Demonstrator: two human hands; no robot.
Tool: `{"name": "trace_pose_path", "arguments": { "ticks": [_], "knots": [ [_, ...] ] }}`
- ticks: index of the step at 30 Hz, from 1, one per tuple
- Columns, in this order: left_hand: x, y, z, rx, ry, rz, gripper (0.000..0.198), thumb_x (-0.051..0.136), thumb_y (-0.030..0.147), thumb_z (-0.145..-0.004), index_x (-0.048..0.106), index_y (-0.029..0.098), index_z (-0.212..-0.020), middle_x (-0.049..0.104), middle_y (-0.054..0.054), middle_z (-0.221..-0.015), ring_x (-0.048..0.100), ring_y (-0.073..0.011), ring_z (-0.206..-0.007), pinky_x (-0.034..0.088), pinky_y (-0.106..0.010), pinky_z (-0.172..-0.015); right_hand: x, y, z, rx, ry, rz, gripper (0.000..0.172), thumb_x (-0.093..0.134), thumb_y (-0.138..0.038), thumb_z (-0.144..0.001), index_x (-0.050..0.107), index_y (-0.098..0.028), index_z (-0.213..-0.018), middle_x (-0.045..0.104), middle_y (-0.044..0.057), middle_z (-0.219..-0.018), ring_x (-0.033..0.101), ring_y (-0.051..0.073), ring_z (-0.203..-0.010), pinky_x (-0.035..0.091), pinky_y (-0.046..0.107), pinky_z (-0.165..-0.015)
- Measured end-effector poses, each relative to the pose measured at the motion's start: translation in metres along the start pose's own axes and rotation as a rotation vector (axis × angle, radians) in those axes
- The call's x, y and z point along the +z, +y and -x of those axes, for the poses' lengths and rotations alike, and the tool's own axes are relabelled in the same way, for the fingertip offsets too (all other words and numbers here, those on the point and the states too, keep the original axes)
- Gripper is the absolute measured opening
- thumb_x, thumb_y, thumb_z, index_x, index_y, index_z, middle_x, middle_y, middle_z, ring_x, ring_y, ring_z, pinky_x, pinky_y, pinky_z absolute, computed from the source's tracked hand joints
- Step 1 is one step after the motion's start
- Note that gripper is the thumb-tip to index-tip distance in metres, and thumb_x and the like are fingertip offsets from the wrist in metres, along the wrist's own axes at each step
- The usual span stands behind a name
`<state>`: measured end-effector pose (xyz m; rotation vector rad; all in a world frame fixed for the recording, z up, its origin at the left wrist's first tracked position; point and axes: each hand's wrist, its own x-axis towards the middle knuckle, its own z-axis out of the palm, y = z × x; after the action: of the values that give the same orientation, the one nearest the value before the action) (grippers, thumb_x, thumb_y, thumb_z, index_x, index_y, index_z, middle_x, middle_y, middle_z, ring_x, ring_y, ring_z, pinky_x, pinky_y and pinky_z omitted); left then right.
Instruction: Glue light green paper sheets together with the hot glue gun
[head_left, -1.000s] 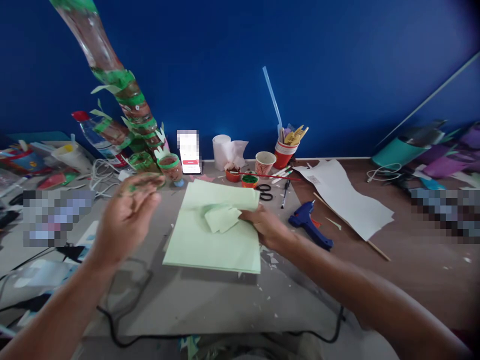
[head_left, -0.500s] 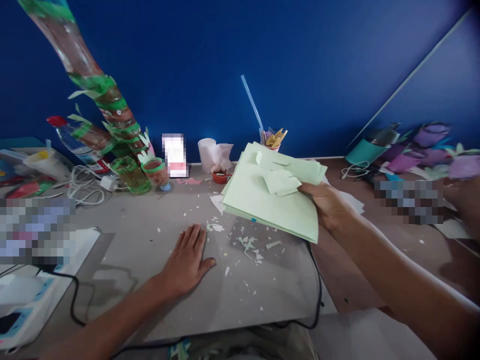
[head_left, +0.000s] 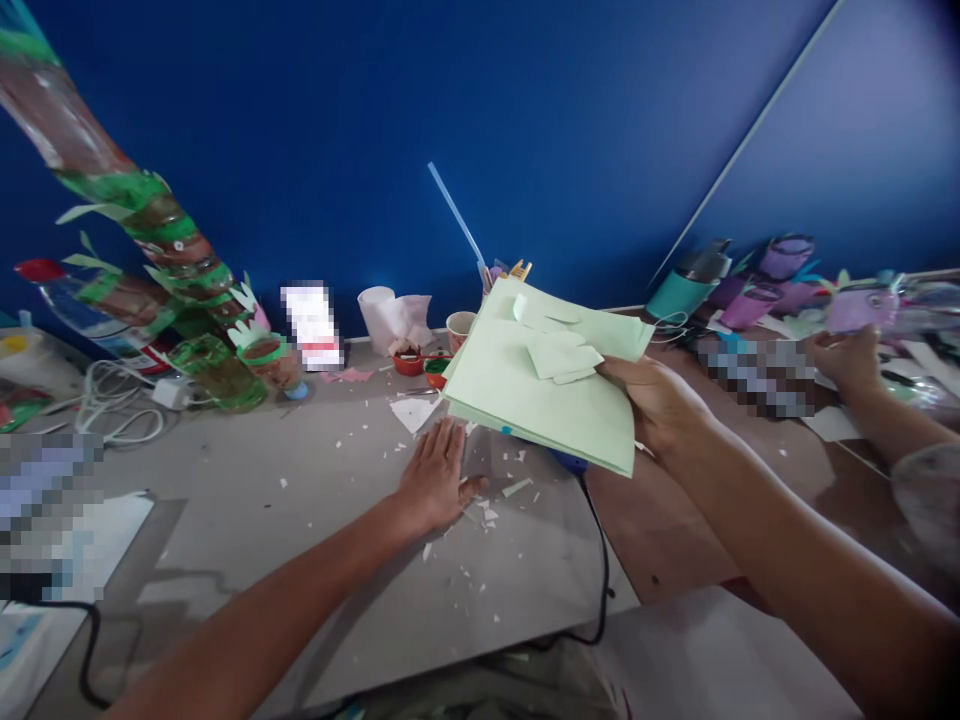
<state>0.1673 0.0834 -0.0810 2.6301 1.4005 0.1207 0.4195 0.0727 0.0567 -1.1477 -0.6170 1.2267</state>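
In my right hand (head_left: 664,405) is a stack of pale green paper sheets (head_left: 555,420), gripped at its right edge and held above the table. Loose cut pieces of green paper (head_left: 562,357) lie on top of the stack. My left hand (head_left: 439,475) rests palm down on the grey table (head_left: 247,560), fingers stretched out, close to the lower left corner of the stack. Small paper scraps (head_left: 487,515) are scattered around that hand, and a larger white scrap (head_left: 412,412) lies just beyond its fingertips.
Painted bottles (head_left: 187,270) stand at the left beside a white cable (head_left: 120,400). A paper roll (head_left: 379,315), small red pots (head_left: 409,360) and a paper cup (head_left: 459,328) line the wall. At right, another person's hand (head_left: 855,360) is by a purple craft piece (head_left: 862,303). A black cable (head_left: 600,560) crosses the table edge.
My left hand has slid right and slightly forward across the table, among the scraps. The view has turned right, showing more of the other person's arm. My right hand still holds the green sheets.
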Motion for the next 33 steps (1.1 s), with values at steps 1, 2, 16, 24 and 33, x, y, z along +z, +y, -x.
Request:
{"name": "trace_pose_path", "arguments": {
  "ticks": [1, 2, 16, 24, 33],
  "knots": [
    [-0.001, 0.002, -0.006, 0.010, 0.004, 0.000, 0.081, 0.043, 0.060, -0.092, 0.027, 0.004, -0.148, 0.026, -0.026, -0.155, 0.022, -0.0394, -0.144, 0.023, -0.054, -0.115, -0.002, 0.000, 0.000, 0.003, -0.004, 0.002, 0.052, 0.068, -0.010, -0.067, 0.064, -0.016, -0.118, 0.076, 0.008, -0.100, 0.073, 0.029, -0.087, 0.061, 0.042, -0.080],
    [-0.003, 0.004, -0.012, 0.025, 0.006, 0.000, 0.079, 0.042, 0.059, -0.093, 0.029, 0.004, -0.147, 0.029, -0.026, -0.153, 0.024, -0.0397, -0.144, 0.024, -0.055, -0.114, -0.003, 0.000, 0.000, 0.007, -0.009, 0.005, 0.053, 0.068, -0.010, -0.066, 0.064, -0.016, -0.118, 0.075, 0.008, -0.101, 0.073, 0.029, -0.087, 0.061, 0.042, -0.081],
    [-0.012, 0.030, 0.058, 0.464, -0.145, 0.097, 0.082, 0.036, 0.066, -0.094, 0.031, 0.006, -0.149, 0.022, -0.021, -0.157, 0.019, -0.0329, -0.146, 0.020, -0.049, -0.118, -0.001, 0.002, 0.009, -0.001, -0.088, 0.029, 0.057, 0.071, -0.012, -0.065, 0.063, -0.018, -0.121, 0.076, 0.007, -0.097, 0.072, 0.030, -0.090, 0.058, 0.044, -0.086],
    [0.029, 0.060, 0.151, 0.891, -0.191, 0.247, 0.027, 0.048, 0.027, -0.100, 0.057, 0.021, -0.125, 0.066, -0.002, -0.127, 0.056, -0.0152, -0.124, 0.031, -0.028, -0.116, 0.004, 0.004, 0.012, 0.046, -0.134, 0.005, 0.056, 0.072, -0.012, -0.064, 0.064, -0.017, -0.120, 0.076, 0.008, -0.097, 0.072, 0.031, -0.089, 0.058, 0.044, -0.085],
    [-0.036, 0.013, 0.100, 0.502, 0.005, 0.135, 0.061, 0.038, 0.046, -0.100, 0.032, 0.010, -0.148, 0.035, -0.020, -0.152, 0.023, -0.0318, -0.146, 0.023, -0.052, -0.118, 0.004, 0.002, 0.022, -0.015, -0.119, 0.009, 0.056, 0.074, -0.017, -0.067, 0.064, -0.018, -0.122, 0.076, 0.007, -0.098, 0.072, 0.030, -0.090, 0.058, 0.045, -0.086]
  ]
}}
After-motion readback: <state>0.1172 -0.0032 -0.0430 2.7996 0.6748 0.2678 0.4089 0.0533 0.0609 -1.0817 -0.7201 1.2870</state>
